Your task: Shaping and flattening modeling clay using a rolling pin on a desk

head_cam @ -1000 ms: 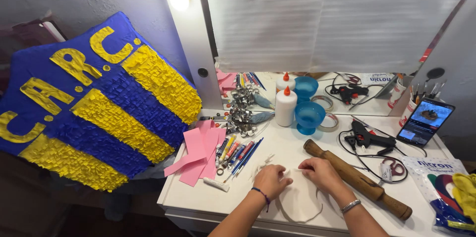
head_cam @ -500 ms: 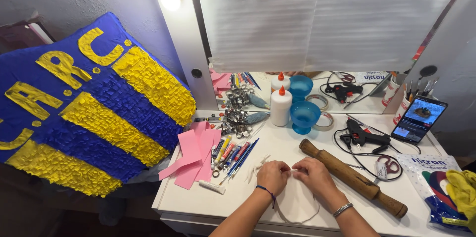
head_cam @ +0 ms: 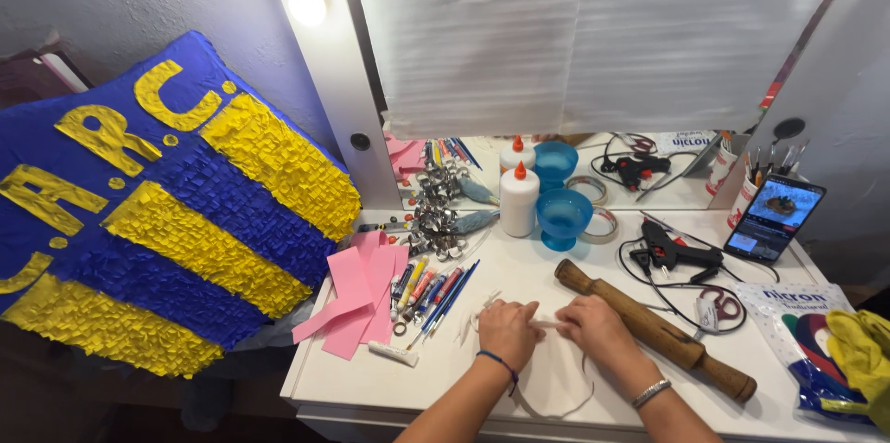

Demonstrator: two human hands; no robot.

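Note:
My left hand point(head_cam: 506, 332) and my right hand point(head_cam: 593, 327) rest close together on the white table point(head_cam: 464, 378). Both pinch a thin white sheet-like piece point(head_cam: 556, 378) that lies flat under them, with a curved edge toward me. The fingertips of the two hands almost meet over a small white strip. A dark bracelet is on my left wrist and a silver one on my right. A wooden rolling pin point(head_cam: 649, 327) lies diagonally just right of my right hand.
Pens and markers point(head_cam: 426, 290), pink paper sheets point(head_cam: 357, 299) and a white tube point(head_cam: 394, 353) lie at left. A glue bottle point(head_cam: 519, 202), blue cup point(head_cam: 564, 219), tape roll point(head_cam: 603, 225), glue gun point(head_cam: 677, 253), scissors point(head_cam: 718, 304) and phone point(head_cam: 774, 219) stand behind. A blue-and-yellow piñata point(head_cam: 158, 221) leans at far left.
The view has shifted slightly. My hands have moved a little closer together on the white piece; nothing else on the table has moved.

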